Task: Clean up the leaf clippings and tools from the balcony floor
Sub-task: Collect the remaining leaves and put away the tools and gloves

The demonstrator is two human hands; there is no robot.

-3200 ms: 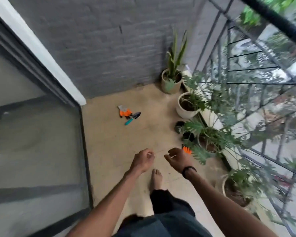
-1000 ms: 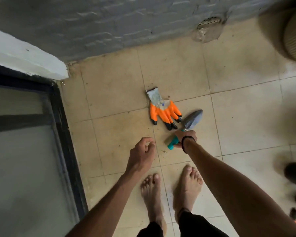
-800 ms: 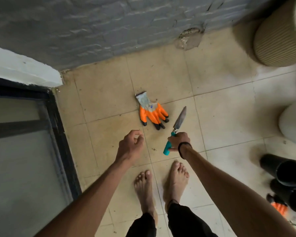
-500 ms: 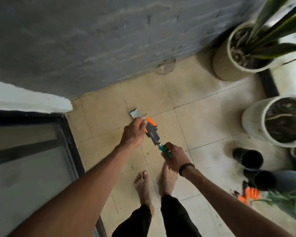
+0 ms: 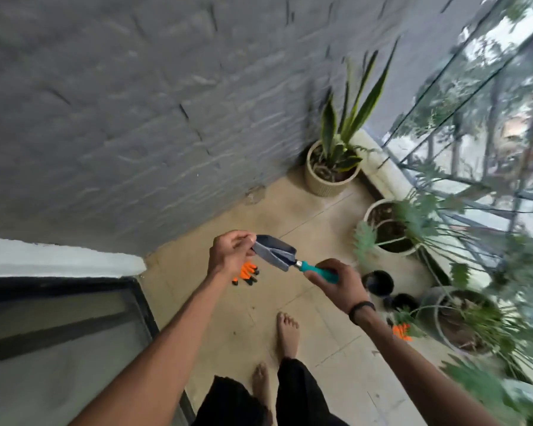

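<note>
Half a second ago my left hand (image 5: 228, 256) was down on the orange glove (image 5: 246, 273) while the trowel (image 5: 286, 258) hung low; now I've lifted the trowel to mid-frame and the glove lies alone on the floor.

Nearest me, at the bottom of the frame, are my dark trousers (image 5: 259, 401) and bare feet (image 5: 286, 336) on beige floor tiles (image 5: 326, 342), which look dull and lightly speckled. A glass door with a dark frame (image 5: 145, 312) fills the lower left.

At centre, my right hand (image 5: 336, 282), with a black band at the wrist, has its fingers curled round the trowel's teal handle. My left hand pinches the tip of the grey metal blade between thumb and fingertips. The trowel sits level between both hands, blade pointing left, scooped, with a silver collar at the handle. The glove lies just below my left hand, partly hidden, its orange fingers black-tipped.

Right of my hands stand small black pots (image 5: 377, 282) and a second orange glove (image 5: 402, 332), near a leafy pot at lower right.

Farther off, a white pot (image 5: 382, 250) and a ribbed pot holding a snake plant (image 5: 342, 142) line the railing (image 5: 474, 179). A grey brick wall (image 5: 136, 103) fills the upper left.
</note>
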